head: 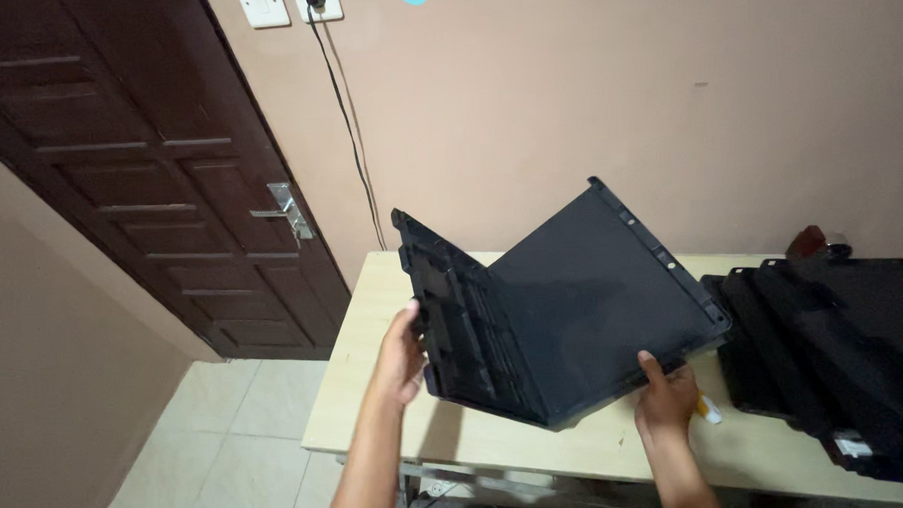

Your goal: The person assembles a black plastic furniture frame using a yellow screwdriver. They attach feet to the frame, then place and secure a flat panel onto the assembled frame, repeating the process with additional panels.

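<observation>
Both forearms entered from the bottom edge of the view, and between them an open black laptop was held above the pale wooden desk. Its two halves stood apart in a V, hinge edge lowest and nearest the camera, with the keyboard half angled up to the left and the dark screen half angled up to the right. The left hand gripped the outer edge of the keyboard half, thumb on the inner face and fingers hidden behind the panel. The right hand gripped the lower edge of the screen half, thumb pressed on the dark face and fingers beneath. Each grip was closed on the laptop.

A small white and yellow object lay on the desk just beside the right hand; its kind could not be determined. Further right, a pile of black laptop shells rested on the desk and reached the frame edge.

Behind the desk stood a pink wall carrying a white socket, from which a black cable hung down behind the desk. A dark brown panelled door with a metal handle stood to the left, above a pale tiled floor.
</observation>
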